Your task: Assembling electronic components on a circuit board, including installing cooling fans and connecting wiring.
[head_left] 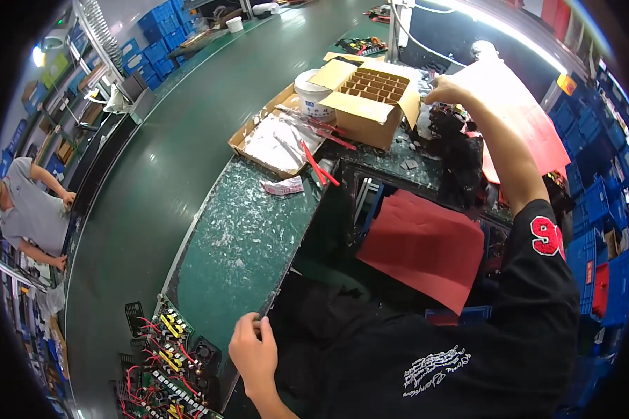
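My left hand (254, 353) is at the near edge of the green bench top (223, 237), its fingers curled. A small dark spot shows by the fingertips, too small to name. My right arm stretches to the far right, where my right hand (451, 91) bends its fingers downward beside an open cardboard box (370, 119) with a grid of dividers. What those fingers hold, if anything, is hidden. Below that hand lie black plastic bags (461, 157) and a jumble of small parts. Circuit boards (171, 349) with red wires and yellow components crowd the bench left of my left hand.
A shallow carton (265, 136) smeared with white paste holds red-handled tools beside a white bucket (311, 94). Crumpled paper (283, 186) lies nearby. Red sheets (426, 244) cover a bin below the bench. Blue crates (587, 230) line the right. Another person (35, 202) works far left.
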### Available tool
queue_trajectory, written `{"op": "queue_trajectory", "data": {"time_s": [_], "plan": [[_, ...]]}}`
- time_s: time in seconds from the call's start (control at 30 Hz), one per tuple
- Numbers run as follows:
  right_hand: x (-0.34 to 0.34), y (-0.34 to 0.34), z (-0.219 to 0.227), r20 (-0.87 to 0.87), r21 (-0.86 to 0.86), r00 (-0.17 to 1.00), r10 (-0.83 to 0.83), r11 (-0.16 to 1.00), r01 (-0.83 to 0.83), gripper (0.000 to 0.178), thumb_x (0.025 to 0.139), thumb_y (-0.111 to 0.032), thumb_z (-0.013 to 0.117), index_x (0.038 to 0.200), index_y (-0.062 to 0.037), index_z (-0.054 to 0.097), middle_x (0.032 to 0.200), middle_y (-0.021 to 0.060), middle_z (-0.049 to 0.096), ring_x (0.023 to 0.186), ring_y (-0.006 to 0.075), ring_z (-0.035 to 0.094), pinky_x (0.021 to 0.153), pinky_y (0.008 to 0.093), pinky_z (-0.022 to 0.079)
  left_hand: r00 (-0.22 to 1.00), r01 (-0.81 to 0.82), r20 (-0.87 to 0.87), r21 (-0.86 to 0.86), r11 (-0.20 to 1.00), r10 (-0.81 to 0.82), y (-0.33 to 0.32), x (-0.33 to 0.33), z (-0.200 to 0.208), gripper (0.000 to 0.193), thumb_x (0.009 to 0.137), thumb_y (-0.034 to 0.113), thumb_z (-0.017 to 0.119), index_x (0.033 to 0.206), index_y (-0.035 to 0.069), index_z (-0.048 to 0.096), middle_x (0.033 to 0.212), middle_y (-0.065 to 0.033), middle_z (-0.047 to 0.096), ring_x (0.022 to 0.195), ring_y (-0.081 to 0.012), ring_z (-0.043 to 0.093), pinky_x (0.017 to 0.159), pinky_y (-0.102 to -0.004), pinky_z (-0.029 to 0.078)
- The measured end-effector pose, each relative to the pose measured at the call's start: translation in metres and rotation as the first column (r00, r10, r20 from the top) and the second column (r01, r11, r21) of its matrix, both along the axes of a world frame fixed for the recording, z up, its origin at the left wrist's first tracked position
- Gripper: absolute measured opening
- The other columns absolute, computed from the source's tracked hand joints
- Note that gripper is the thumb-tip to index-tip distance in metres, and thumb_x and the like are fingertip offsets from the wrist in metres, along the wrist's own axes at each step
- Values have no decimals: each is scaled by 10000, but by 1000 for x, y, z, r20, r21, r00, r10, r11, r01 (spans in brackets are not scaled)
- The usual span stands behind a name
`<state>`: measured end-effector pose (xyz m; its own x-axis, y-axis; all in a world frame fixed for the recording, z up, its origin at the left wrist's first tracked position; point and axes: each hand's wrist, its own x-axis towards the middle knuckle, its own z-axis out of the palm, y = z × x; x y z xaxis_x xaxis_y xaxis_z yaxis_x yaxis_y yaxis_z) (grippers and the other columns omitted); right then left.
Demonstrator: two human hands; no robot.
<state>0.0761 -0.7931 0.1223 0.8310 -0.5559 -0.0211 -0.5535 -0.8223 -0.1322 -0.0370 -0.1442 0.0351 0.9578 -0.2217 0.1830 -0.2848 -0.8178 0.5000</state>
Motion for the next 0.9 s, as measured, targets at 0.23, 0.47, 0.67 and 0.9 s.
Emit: {"op": "queue_trajectory", "data": {"time_s": [0.23,0.47,0.67,0.9], "plan": [[5,4,15,-340,-100,923,179,969,-225,686,644,-498,764,1116,-6,688,1076,212,685,996,321,662,840,418,529,995,-98,-25,-4,995,98,15,-15,-14,130,887,120,630,960,13,619,833,-118,661,741,-300,653,662,-410,499],[2,18,10,-330,-384,929,170,874,-296,420,641,-352,726,837,19,725,810,206,704,764,339,703,711,414,575,991,-130,33,53,990,128,23,-16,-22,108,897,120,610,933,18,614,800,-120,648,716,-309,636,643,-419,484],[-9,-32,68,116,-490,960,256,855,-169,302,753,-264,648,879,7,688,833,239,683,776,384,682,744,451,551,979,-203,1,-12,979,203,26,-12,-25,90,887,75,597,901,-9,627,791,-146,653,694,-279,653,638,-382,500],[-20,-129,72,361,-697,509,781,589,-410,496,821,-254,688,1281,-122,556,1171,165,645,1091,300,632,936,422,503,968,-227,104,-29,973,229,42,-21,-39,142,879,165,593,873,37,655,853,-179,655,809,-393,635,693,-471,507]]}}
